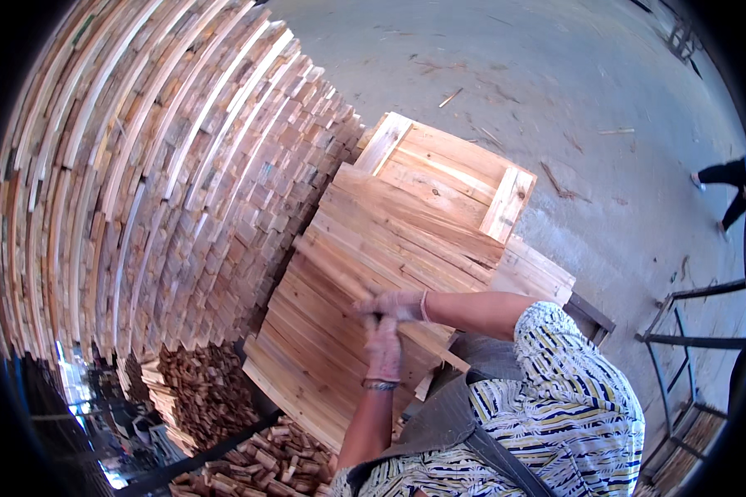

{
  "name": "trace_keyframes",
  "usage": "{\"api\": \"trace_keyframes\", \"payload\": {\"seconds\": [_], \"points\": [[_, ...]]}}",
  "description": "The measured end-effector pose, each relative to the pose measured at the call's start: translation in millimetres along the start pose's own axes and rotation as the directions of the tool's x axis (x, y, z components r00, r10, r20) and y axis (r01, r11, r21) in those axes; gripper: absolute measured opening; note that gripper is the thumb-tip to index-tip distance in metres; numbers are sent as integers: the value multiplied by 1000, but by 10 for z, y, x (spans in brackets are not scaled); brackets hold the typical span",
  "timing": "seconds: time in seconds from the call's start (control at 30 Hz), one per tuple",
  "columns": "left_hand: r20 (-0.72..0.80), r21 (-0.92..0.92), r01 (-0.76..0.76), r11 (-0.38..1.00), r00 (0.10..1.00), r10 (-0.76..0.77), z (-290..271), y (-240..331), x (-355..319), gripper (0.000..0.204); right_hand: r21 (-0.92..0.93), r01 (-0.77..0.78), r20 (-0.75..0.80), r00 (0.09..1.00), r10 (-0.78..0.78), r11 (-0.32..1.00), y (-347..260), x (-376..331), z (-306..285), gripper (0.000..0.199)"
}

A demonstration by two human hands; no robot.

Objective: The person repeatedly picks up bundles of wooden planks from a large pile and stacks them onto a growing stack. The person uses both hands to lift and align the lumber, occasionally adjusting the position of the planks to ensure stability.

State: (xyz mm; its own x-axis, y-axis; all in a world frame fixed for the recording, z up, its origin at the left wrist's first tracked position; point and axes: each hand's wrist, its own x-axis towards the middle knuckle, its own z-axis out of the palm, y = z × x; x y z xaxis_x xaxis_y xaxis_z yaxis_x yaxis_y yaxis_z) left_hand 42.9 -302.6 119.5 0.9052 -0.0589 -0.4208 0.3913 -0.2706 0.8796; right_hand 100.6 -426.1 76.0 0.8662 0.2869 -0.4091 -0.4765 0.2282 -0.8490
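Both my hands wear pinkish work gloves and meet over a long narrow wooden plank (333, 267). The plank lies at a slant across a flat surface of boards (307, 331), its near end close to my dark apron (439, 406). My right hand (396, 305) comes in from the right and is closed about the plank's middle. From below, my left hand (383, 352) reaches the same part of the plank and seems closed on it too. The fingers of both hands are blurred by motion, and so is the plank's far part.
A tall stack of wooden strips (166, 182) rises at the left. A wooden panel with crosspieces (435, 186) lies at the far end of the boards. Below left are piles of short offcuts (261, 460). A metal frame (696, 340) and a person's legs (725, 186) are at the right.
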Motion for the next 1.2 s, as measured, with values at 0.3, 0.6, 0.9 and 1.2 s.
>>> {"api": "trace_keyframes", "payload": {"seconds": [0.3,0.6,0.9,1.2], "points": [[164,842,-139,521,987,-2,-389,-787,-154,94,-921,-167,-301,879,-371,352,-1088,-54,-1929,77],[98,926,-35,376,984,-151,-578,-1001,-437,118,-983,-143,-71,867,-493,-111,-82,735,-2793,64],[-174,439,165,883,980,-97,-439,-1078,-707,79,-748,282,331,943,30,-601,-694,583,-1063,68],[-974,-208,244,947,42,-224,-413,-1638,-3635,55,5,996,1000,-4,-9,87,932,-219,1805,52]]}}
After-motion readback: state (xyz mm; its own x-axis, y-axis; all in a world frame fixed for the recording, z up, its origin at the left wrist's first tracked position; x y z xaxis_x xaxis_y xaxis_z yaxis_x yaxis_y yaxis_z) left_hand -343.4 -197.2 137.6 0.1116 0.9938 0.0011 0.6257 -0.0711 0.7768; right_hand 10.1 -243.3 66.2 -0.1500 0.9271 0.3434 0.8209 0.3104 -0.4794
